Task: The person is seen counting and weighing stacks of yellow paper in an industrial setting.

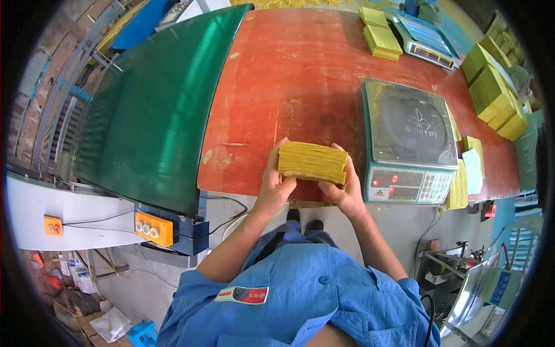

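Between my two hands I hold a stack of yellow sheets (313, 162), its layered edges facing up toward me, above the near edge of the red table. My left hand (275, 184) grips its left end, thumb along the near side. At the right end, my right hand (347, 191) is closed round it in the same way. Right of my hands stands a digital weighing scale (410, 139) with a dark flat pan and a lit red display; nothing lies on its pan.
A green conveyor belt (156, 115) runs along the left of the red table (289, 75). Yellow stacks (381, 40) and a second scale (425, 43) stand at the far right. More yellow blocks (494, 95) sit near the right edge. An orange button box (153, 229) hangs at the belt's end.
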Demonstrator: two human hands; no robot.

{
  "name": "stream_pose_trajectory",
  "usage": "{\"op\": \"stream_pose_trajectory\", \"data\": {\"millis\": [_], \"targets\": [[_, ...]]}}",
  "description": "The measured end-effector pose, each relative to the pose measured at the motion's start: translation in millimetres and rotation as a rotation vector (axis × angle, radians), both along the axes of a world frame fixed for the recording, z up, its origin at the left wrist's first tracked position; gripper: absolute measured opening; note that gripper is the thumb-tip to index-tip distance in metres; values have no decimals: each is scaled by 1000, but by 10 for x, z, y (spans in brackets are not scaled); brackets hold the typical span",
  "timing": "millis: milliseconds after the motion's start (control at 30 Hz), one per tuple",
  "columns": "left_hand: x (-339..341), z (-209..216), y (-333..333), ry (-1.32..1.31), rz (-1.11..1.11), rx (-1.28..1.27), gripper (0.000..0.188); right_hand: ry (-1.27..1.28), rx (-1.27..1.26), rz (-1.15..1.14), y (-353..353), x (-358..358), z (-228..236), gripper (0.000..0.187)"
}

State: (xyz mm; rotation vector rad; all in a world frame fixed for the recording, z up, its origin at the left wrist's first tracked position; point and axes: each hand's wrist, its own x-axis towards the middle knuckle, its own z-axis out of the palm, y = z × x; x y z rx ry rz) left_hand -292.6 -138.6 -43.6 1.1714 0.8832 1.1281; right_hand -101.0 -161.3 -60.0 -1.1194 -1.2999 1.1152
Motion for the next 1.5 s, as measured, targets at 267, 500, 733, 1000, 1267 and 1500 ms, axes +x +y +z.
{"op": "stream_pose_trajectory", "data": {"millis": [267, 500, 733, 1000, 1267, 1500], "targets": [[-48, -193, 99, -136, -56, -24, 83, 83, 16, -56, 68, -241, -74, 85], [-259, -238, 338, 261, -134, 223, 62, 50, -27, -123, 54, -165, -134, 76], [-454, -355, 565, 332, -263, 533, 45, -119, 249, -159, 66, -233, -193, 52], [-678, 282, 389, 252, -408, -32, 77, 46, 86, 39, -85, 66, 498, 57], [1110, 700, -101, -131, -73, -164, 72, -145, 306, -393, -753, 2202, 969, 60], [3008, 545, -419, -161, -274, -308, 57, -862, -295, -1131, -1217, 4971, 73, 78]]}}
